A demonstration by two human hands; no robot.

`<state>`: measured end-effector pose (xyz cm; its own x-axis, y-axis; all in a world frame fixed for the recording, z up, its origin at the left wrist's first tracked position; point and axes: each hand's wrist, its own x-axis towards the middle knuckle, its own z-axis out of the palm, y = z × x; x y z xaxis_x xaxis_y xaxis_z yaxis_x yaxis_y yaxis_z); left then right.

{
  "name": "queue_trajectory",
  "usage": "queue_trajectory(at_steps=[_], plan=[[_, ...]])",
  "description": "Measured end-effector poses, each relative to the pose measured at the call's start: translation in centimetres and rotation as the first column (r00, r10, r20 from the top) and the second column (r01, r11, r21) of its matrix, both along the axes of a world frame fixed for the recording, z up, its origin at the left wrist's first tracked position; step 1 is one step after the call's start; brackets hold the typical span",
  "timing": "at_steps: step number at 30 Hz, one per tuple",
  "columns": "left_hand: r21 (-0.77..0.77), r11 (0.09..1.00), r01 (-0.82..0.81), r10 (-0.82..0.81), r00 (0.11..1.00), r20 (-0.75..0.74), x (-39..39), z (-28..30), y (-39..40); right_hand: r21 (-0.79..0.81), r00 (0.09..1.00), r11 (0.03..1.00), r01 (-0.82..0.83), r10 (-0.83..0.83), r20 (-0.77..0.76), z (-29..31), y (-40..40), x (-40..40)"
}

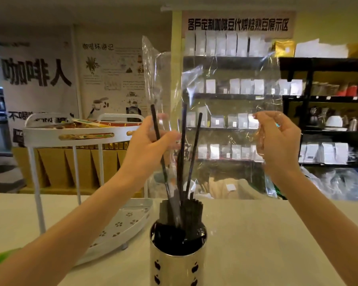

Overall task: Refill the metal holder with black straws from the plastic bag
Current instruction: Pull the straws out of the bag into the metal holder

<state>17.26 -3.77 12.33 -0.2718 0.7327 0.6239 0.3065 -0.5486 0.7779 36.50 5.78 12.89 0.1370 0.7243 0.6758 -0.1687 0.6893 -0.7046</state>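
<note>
A perforated metal holder point(177, 263) stands at the bottom centre of the white counter, packed with black straws point(184, 215). Above it hangs a clear plastic bag point(225, 89), held upright between both hands. My left hand point(151, 141) grips the bag's left side, its fingers closed around one black straw point(156, 129) through the plastic. My right hand point(277, 141) pinches the bag's right side, where the film is crumpled. Two more long straws point(191, 153) lean inside the bag, their lower ends down among the straws in the holder.
A white two-tier rack point(77, 137) stands on the counter to the left, its lower perforated tray point(122, 226) close to the holder. Shelves of white pouches point(236, 87) and dark shelving with kettles point(335, 120) fill the background behind the counter.
</note>
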Motion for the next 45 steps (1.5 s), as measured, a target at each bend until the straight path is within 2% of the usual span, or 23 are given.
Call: queue_trajectory(at_steps=[5, 7, 11, 16, 21, 24, 28, 30, 33, 35, 40, 42, 45], plan=[[0.034, 0.998, 0.044, -0.045, 0.998, 0.048, -0.2, 1.3, -0.7, -0.014, 0.999, 0.999, -0.043, 0.043, -0.025, 0.7, 0.0, 0.4], [-0.015, 0.999, 0.046, -0.046, 0.998, 0.036, -0.2, 1.2, -0.3, -0.019, 0.999, 0.999, -0.046, 0.046, -0.012, 0.7, -0.1, 0.4], [-0.152, 0.987, 0.044, -0.042, 0.999, 0.017, -0.2, 0.5, 0.5, -0.062, 0.993, 0.998, -0.028, 0.035, 0.114, 0.4, 0.2, -0.1], [-0.117, 0.982, 0.149, -0.138, 0.986, 0.096, -0.4, 0.6, 0.2, -0.079, 0.998, 0.997, -0.020, 0.024, 0.050, 0.5, 0.2, 0.4], [-0.035, 0.990, 0.138, -0.137, 0.990, 0.044, -0.6, 0.4, 0.2, -0.050, 0.999, 0.998, -0.045, 0.047, 0.027, 0.4, 0.1, 0.1], [0.059, 0.987, 0.146, -0.151, 0.985, 0.083, -0.8, 1.0, 0.1, -0.030, 0.998, 0.998, -0.057, 0.056, -0.040, 1.1, 0.2, 0.4], [0.046, 0.991, 0.124, -0.127, 0.988, 0.083, -1.6, 2.0, 0.5, -0.048, 0.995, 0.997, -0.057, 0.061, 0.077, 1.5, 0.4, 0.1], [0.043, 0.989, 0.138, -0.142, 0.982, 0.121, -1.8, 2.0, 0.8, -0.045, 0.996, 0.996, -0.080, 0.082, 0.045, 1.7, 0.6, 0.1], [-0.028, 0.978, 0.208, -0.205, 0.974, 0.092, -1.9, 1.5, 1.3, -0.088, 0.993, 0.990, -0.112, 0.115, 0.031, 1.7, 1.0, 0.1], [-0.072, 0.950, 0.303, -0.291, 0.947, 0.138, -2.5, 0.5, 1.8, -0.130, 0.991, 0.984, -0.123, 0.127, 0.026, 1.4, 1.3, 0.0], [-0.304, 0.824, 0.478, -0.427, 0.877, 0.222, -3.4, -3.5, 3.6, -0.194, 0.985, 0.967, -0.166, 0.152, -0.083, 0.9, 1.8, 0.5], [-0.360, 0.812, 0.460, -0.383, 0.885, 0.266, -2.9, -5.0, 4.3, -0.198, 0.983, 0.965, -0.174, 0.160, -0.084, 0.6, 2.0, 0.5], [-0.369, 0.839, 0.400, -0.364, 0.917, 0.167, -2.8, -6.4, 4.5, -0.180, 0.987, 0.971, -0.156, 0.149, -0.052, 0.4, 2.0, 0.3]])
